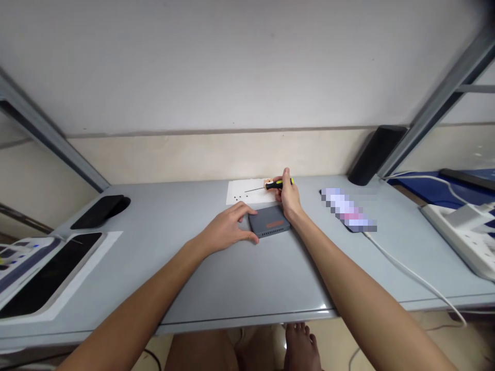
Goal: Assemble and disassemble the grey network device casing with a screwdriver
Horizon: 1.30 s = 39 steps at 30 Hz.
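A flat dark grey box (pixel 269 220) with a row of small slots along its front edge lies on the grey desk. My left hand (pixel 232 226) grips its left side, thumb at the front corner and fingers at the back corner. My right hand (pixel 288 195) is closed around a black and yellow screwdriver (pixel 275 184), its thin shaft pointing left above a white sheet (pixel 232 191). The right wrist is beside the box's right edge. Several tiny dark screws (pixel 240 197) lie on the sheet.
A phone (pixel 348 210) with a white cable lies to the right, before a black cylinder (pixel 373 154). A white power strip (pixel 460 239) stands far right. At left are a black object (pixel 96 210) and a tablet (pixel 54 273). The desk's front edge (pixel 247 320) runs below.
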Each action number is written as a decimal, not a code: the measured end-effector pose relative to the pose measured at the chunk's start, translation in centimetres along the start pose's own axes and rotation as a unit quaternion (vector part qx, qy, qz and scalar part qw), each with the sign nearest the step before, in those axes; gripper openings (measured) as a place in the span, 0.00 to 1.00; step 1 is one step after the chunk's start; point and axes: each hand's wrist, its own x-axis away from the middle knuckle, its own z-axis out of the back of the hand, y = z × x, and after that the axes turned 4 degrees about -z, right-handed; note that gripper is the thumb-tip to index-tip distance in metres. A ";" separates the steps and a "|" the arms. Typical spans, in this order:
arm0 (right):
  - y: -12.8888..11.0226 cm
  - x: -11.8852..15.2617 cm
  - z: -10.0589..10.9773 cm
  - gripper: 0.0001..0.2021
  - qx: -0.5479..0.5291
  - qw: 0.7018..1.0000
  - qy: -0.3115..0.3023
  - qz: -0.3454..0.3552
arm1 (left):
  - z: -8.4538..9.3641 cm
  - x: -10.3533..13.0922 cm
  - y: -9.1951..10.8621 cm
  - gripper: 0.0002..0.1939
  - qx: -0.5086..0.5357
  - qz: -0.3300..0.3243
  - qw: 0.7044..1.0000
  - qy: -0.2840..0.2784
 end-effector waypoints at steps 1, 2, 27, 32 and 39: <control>0.0 0.1 0.0 0.36 0.009 1.000 -0.003 0.009 | 0.0 0.1 0.0 0.25 -0.006 -0.009 1.000 0.004; -0.1 0.2 0.0 0.36 0.023 0.999 -0.006 0.021 | 0.0 0.1 0.0 0.25 -0.012 -0.020 1.000 0.010; -1.8 -0.8 1.9 0.29 -0.106 0.993 -0.019 -0.053 | -0.2 0.2 1.4 0.20 -0.025 0.030 0.996 0.084; -2.7 -1.1 3.7 0.25 -0.153 0.986 -0.055 -0.037 | 0.0 0.0 2.0 0.21 0.053 0.076 0.990 0.103; -3.2 -0.5 3.6 0.20 -0.138 0.985 -0.089 -0.054 | -0.1 -0.4 1.9 0.25 0.080 0.107 0.980 0.147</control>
